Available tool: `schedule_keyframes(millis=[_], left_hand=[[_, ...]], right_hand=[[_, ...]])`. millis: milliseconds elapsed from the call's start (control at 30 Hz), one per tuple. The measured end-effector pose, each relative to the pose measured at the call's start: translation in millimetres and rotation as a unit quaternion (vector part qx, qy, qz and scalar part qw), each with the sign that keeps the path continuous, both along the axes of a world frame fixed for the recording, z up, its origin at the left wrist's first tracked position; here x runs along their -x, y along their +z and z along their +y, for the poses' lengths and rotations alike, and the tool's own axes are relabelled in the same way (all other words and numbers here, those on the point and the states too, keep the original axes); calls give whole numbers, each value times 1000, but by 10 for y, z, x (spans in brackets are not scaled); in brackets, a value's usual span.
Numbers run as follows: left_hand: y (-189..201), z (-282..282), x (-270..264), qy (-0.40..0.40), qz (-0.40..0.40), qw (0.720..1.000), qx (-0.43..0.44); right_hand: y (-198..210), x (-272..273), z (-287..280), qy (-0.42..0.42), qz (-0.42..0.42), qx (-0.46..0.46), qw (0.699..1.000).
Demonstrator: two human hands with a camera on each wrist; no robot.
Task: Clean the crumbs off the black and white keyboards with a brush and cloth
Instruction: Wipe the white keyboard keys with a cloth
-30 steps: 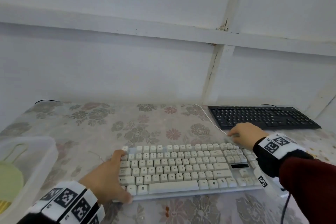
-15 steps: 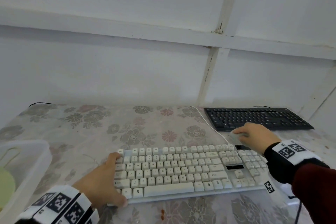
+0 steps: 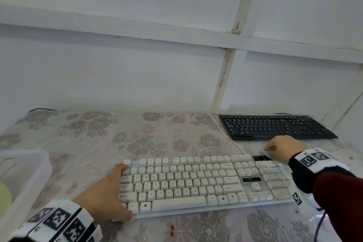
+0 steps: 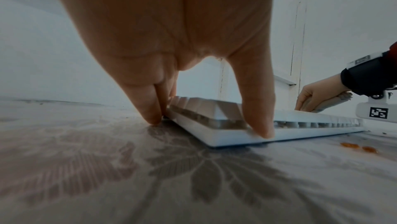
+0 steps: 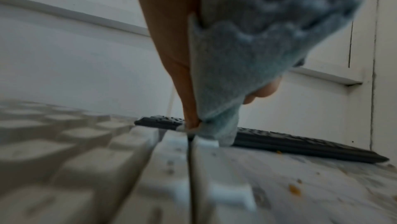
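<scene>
The white keyboard [image 3: 196, 182] [image 4: 225, 125] [image 5: 107, 168] lies on the flowered tablecloth near the front edge. My left hand [image 3: 110, 192] [image 4: 210, 125] grips its left end, thumb on the front rim and fingers at the back corner. My right hand [image 3: 282, 147] [image 4: 309, 98] holds a pale blue-grey cloth [image 5: 247, 49] [image 4: 330, 103] bunched in its fingers and presses it on the keyboard's far right corner. The black keyboard [image 3: 275, 126] [image 5: 279, 139] sits behind, at the back right. No brush is in view.
A translucent plastic box [image 3: 21, 179] stands at the left edge with something green inside. Orange crumbs [image 4: 358, 147] [image 5: 294, 189] lie on the tablecloth [image 3: 88, 143] in front of and right of the white keyboard. A white cable [image 3: 225, 133] runs from it to the wall.
My right hand with the cloth has moved right along the white keyboard's back edge to its far corner. My left hand keeps hold of the left end.
</scene>
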State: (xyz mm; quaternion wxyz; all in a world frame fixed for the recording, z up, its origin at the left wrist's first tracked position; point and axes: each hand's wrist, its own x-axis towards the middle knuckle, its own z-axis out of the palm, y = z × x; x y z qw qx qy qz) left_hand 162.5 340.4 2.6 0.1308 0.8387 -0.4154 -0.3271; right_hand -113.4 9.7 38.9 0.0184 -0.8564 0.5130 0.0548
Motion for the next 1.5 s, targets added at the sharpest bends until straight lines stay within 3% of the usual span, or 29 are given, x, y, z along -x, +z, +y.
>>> schedule_keyframes(millis=[200, 500, 700, 800, 900, 1000, 1167, 1333, 1500], left_hand=[[-1, 5, 1, 2, -12, 1000, 0], [-22, 13, -12, -5, -14, 1000, 1], [-20, 4, -22, -3, 3, 1000, 5], [-21, 16, -42, -3, 9, 1000, 5], [-25, 23, -45, 2, 14, 1000, 10], [-56, 16, -62, 8, 21, 1000, 16], [-77, 11, -69, 16, 14, 1000, 23], [-84, 6, -74, 11, 5, 1000, 21], [-85, 35, -105, 25, -10, 1000, 7]], right_hand=[[-122, -117, 185, 70, -23, -21, 997], [3, 192, -16, -3, -14, -17, 1000], [-170, 33, 166, 85, -32, -34, 995], [-193, 137, 87, 45, -50, -30, 997], [-106, 269, -5, -22, -10, -25, 999], [43, 203, 82, -34, -6, -17, 999], [244, -539, 850, 120, -124, -55, 983], [232, -1484, 1755, 307, -114, -103, 939], [108, -2109, 2184, 369, -59, -117, 920]])
